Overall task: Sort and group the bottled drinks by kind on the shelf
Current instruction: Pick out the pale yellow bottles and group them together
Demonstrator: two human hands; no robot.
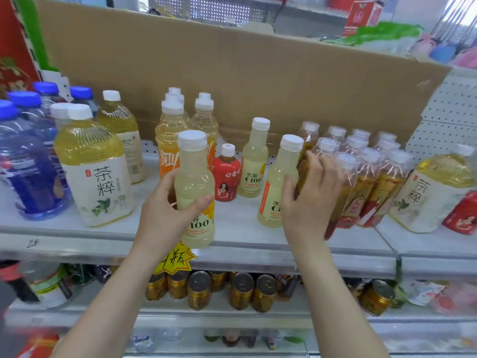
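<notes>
My left hand grips a pale yellow C100 bottle with a white cap, held over the front edge of the shelf. My right hand is wrapped around a brown tea bottle at the near left of the tea group. A second C100 bottle stands just left of that hand, a third C100 bottle further back. Between them stands a small red bottle. Orange-labelled bottles stand behind the held one.
Large yellow tea bottles and blue water bottles fill the shelf's left; another large tea bottle and a red bottle stand at right. A cardboard sheet backs the shelf. Gold cans sit below.
</notes>
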